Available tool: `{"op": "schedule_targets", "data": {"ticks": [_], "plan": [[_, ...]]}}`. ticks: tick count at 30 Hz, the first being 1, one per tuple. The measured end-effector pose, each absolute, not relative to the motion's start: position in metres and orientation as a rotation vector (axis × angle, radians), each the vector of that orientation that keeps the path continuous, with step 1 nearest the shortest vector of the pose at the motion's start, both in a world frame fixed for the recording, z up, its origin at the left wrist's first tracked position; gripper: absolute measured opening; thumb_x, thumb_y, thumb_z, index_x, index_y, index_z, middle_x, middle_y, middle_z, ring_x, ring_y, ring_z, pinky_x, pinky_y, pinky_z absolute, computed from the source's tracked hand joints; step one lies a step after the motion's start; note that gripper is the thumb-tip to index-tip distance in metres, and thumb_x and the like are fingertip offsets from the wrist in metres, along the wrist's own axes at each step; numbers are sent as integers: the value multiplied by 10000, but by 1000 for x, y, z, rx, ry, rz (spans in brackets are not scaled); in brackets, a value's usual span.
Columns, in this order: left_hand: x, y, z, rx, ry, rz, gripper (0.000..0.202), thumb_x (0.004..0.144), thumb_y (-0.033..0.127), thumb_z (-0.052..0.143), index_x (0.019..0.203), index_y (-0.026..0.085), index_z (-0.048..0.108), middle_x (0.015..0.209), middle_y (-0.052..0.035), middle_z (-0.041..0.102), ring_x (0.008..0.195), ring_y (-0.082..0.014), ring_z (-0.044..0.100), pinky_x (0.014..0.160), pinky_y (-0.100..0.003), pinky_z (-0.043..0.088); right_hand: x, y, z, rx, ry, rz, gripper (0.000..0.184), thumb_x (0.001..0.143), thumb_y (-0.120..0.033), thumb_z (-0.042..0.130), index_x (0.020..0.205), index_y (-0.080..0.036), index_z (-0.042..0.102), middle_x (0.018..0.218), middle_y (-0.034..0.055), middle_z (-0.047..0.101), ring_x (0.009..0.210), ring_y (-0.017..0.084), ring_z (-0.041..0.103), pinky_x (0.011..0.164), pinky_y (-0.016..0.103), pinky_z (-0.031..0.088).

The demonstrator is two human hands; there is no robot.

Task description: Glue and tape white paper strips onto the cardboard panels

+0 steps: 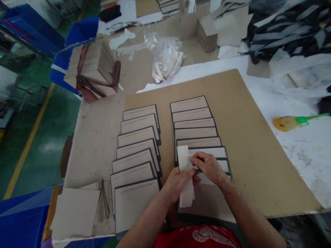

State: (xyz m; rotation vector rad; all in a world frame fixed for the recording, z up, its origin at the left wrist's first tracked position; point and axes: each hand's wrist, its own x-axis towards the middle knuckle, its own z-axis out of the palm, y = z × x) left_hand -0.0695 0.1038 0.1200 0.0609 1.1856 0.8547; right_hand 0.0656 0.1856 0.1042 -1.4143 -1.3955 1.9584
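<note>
My left hand (181, 181) is closed around a small bundle of white strips (184, 158), which looks like paper or card, held upright in front of me. Thumb and forefinger of my right hand (209, 166) pinch at the right edge of that bundle, where a strip stands slightly apart. Beneath both hands runs a column of overlapping beige panels with dark edges (195, 132); the nearest ones carry white bands across them. A second column of similar panels (137, 196) lies to the left. Faint brown streaks mark many of the panels near their top edges.
A brown board (253, 148) lies under the panels. At back left stands a tied stack of card (95, 65); loose card pieces (74, 210) lie front left. Behind are a clear plastic bag (167, 57) and dark strips (289, 31). A yellow bottle (287, 123) lies right.
</note>
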Motion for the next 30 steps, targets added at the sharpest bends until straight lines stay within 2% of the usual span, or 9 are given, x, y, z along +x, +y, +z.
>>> {"op": "schedule_targets", "data": {"ticks": [5,8,11,14,16,19,22,26,30], "plan": [[-73,99,125,40,947,919,478,688,494,813,919,85,719,700,-64,703,611,-175,673,698,-316,545,69,183,111,-1390,-1242,2069,302,795,-480,630,718,-195,564,597,-39,532,523,103,480,519,250,406],[-70,98,124,64,1029,906,426,707,498,797,859,111,704,623,-23,661,528,-136,611,600,-275,510,68,181,115,-1391,-1228,2068,276,789,-460,620,763,-187,596,570,-51,516,508,95,456,500,238,374],[-66,98,122,142,1158,865,411,708,503,788,769,108,697,575,-18,639,484,-107,561,517,-226,439,68,180,115,-1361,-1223,2070,279,768,-462,654,751,-198,568,577,-59,516,523,99,464,518,243,381],[-63,99,122,173,1253,821,433,685,523,789,762,105,707,559,-22,640,469,-106,543,491,-221,410,70,180,113,-1345,-1310,2060,342,738,-481,693,650,-205,512,574,-51,513,544,106,471,538,252,378],[-61,99,123,170,1322,791,447,668,539,787,771,109,716,549,-23,642,456,-113,532,475,-229,400,73,180,111,-1370,-1416,2000,342,772,-500,654,655,-203,529,586,-45,509,569,112,464,550,255,367],[-58,101,127,216,1387,737,459,685,564,757,674,109,699,524,-36,629,442,-110,516,468,-233,384,77,180,108,-1435,-1586,1879,307,778,-492,652,719,-206,557,620,-48,515,590,116,453,557,256,351],[-55,103,133,239,1357,737,459,693,557,751,605,115,663,518,-41,619,440,-101,512,468,-228,372,79,178,106,-1428,-1681,1812,345,793,-467,640,623,-212,482,585,-52,465,572,109,409,545,257,321],[-55,99,135,151,1139,806,424,627,506,824,670,117,662,602,-41,651,521,-130,605,558,-243,460,82,173,108,-1359,-1602,1827,394,820,-464,603,577,-219,414,579,-58,383,565,104,366,529,256,298],[-59,91,132,61,940,812,477,635,503,839,879,125,681,668,-38,674,564,-183,663,623,-319,542,86,171,113,-1296,-1477,2015,370,852,-501,574,639,-213,482,582,-47,453,557,112,414,535,260,337]]}}
